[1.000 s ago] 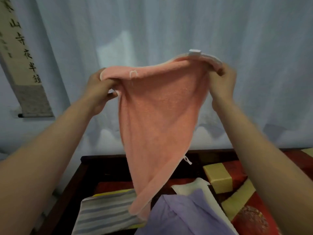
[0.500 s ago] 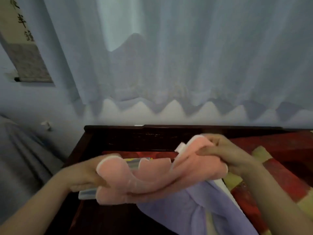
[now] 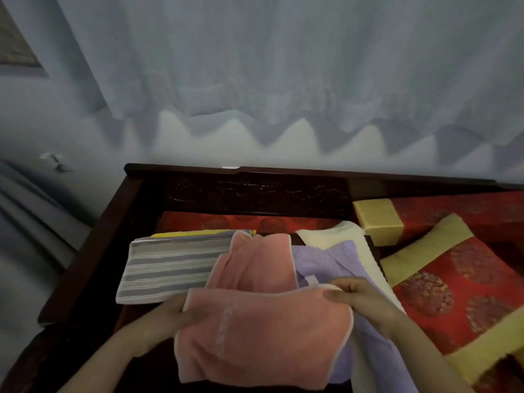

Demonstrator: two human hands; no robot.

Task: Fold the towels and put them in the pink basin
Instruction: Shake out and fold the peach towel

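Pink towel lies doubled over the purple towel, long axis L-R. L hand pinches its left corner, R hand its right; far half lies beyond both. Basin not seen.

Nothing readable is showing anywhere. The pink towel is carrying a faint vertical strip of woven or embossed marks down its front fold, but they are blurring into the pile and no letter can be made out. A small pale tag near the towel's upper right corner is showing no print. The hanging scroll at the upper left is appearing only as a grey, blank-looking end.
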